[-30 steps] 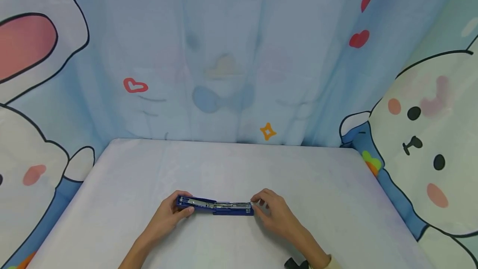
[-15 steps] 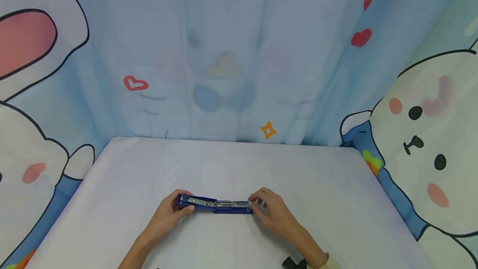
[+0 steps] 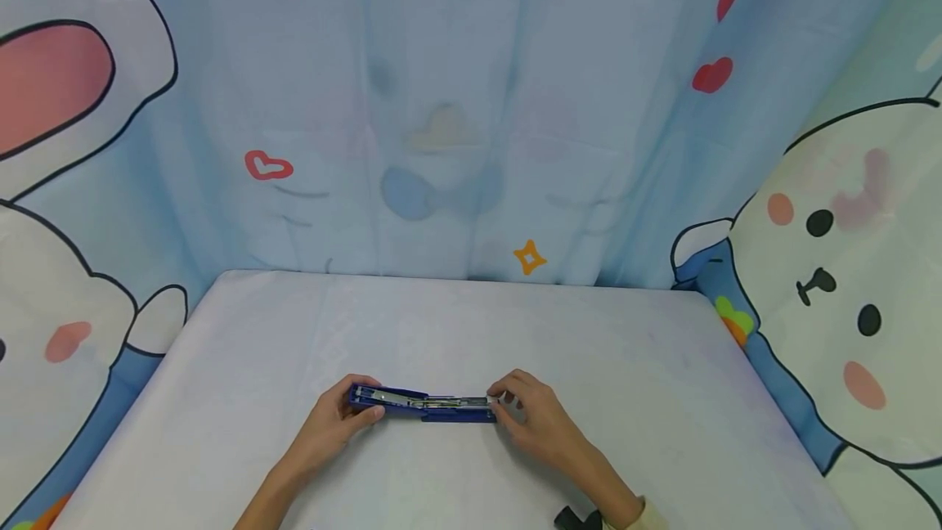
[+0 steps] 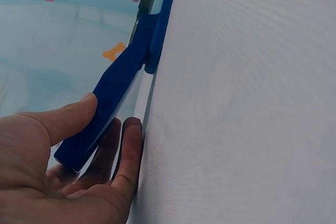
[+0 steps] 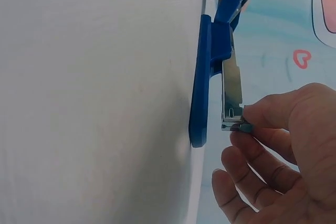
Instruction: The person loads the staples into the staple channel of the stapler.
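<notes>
A blue stapler (image 3: 458,415) lies swung wide across the white table, its cover tipped back to the left. My left hand (image 3: 337,418) grips the far end of that cover (image 4: 107,93), thumb on one side and fingers behind and below. At the other end, my right hand (image 3: 531,413) pinches the tip of the metal staple magazine (image 5: 232,90) between thumb and index finger, the other fingers loosely bent. The magazine stands raised apart from the blue base (image 5: 199,87). Whether a separate small piece sits between the right fingertips, I cannot tell.
The white cloth-covered table (image 3: 412,325) extends around both hands. Behind it hangs a light blue curtain (image 3: 331,105) printed with cartoon animals and hearts. A black object (image 3: 577,518) shows beside the right sleeve (image 3: 642,516) at the bottom edge.
The right hand has shifted slightly left along the magazine's end. The left hand and stapler stay almost where they were.
</notes>
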Available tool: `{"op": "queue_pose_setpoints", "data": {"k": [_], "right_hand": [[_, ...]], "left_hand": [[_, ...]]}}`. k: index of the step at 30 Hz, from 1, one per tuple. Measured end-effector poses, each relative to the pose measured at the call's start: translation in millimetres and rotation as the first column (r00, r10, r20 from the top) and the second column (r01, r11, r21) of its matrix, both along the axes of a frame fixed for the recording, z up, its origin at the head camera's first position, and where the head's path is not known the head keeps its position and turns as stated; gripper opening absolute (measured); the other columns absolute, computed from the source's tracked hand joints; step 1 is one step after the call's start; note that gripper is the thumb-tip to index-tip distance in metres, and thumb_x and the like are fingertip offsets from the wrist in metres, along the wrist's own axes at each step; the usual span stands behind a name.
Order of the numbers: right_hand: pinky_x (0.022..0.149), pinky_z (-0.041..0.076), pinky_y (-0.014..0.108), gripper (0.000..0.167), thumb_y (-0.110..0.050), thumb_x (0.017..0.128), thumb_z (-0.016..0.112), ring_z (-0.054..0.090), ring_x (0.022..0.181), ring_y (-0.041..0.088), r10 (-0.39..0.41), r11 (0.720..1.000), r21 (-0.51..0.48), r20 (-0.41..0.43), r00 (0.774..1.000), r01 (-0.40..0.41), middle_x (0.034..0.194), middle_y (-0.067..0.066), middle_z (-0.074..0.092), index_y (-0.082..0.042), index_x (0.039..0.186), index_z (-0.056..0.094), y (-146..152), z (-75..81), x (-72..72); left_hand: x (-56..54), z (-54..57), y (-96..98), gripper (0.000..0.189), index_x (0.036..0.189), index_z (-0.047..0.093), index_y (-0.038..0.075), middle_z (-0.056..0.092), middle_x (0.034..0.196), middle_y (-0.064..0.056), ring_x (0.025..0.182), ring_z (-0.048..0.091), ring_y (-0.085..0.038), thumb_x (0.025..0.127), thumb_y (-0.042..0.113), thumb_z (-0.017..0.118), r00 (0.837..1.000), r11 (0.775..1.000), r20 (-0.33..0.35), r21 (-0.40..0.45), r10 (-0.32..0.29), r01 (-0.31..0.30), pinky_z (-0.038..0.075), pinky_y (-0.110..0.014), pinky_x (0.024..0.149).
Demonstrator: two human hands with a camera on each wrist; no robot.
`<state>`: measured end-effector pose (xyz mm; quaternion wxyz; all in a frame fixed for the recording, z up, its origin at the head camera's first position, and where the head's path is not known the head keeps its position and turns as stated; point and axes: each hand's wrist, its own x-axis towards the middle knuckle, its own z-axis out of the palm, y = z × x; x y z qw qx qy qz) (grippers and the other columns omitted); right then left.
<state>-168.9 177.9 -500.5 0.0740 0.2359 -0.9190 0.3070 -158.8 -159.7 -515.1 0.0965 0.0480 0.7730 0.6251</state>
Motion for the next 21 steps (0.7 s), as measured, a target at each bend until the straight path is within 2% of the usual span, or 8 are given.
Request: {"op": "queue_pose_setpoints", "data": {"k": [10,21], "right_hand": [[0.076,0.058,0.027,0.016,-0.006,0.093,0.080,0.066,0.089,0.013,0.006,1.000,-0.009,-0.021,1.000,-0.007,0.103,-0.005,0.070,-0.015,0.104,0.074,-2.9,-1.7,-0.2],[0.077,0.058,0.027,0.014,-0.008,0.095,0.078,0.067,0.090,0.013,0.015,1.000,-0.008,0.011,1.000,-0.015,0.104,-0.006,0.070,-0.015,0.105,0.073,-3.1,-1.4,-0.9]], "left_hand": [[0.3,0.4,0.7,0.041,0.134,0.061,0.004,0.069,0.134,-0.022,0.114,0.066,-0.018,0.098,0.012,0.076,1.000,1.000,0.007,0.010,0.009,-0.010,0.054,-0.016,0.087],[1.3,-1.0,-1.2,0.044,0.135,0.060,0.002,0.068,0.133,-0.023,0.108,0.066,-0.011,0.097,0.014,0.077,1.000,1.000,-0.003,0.028,0.003,-0.003,0.054,-0.017,0.087]]}}
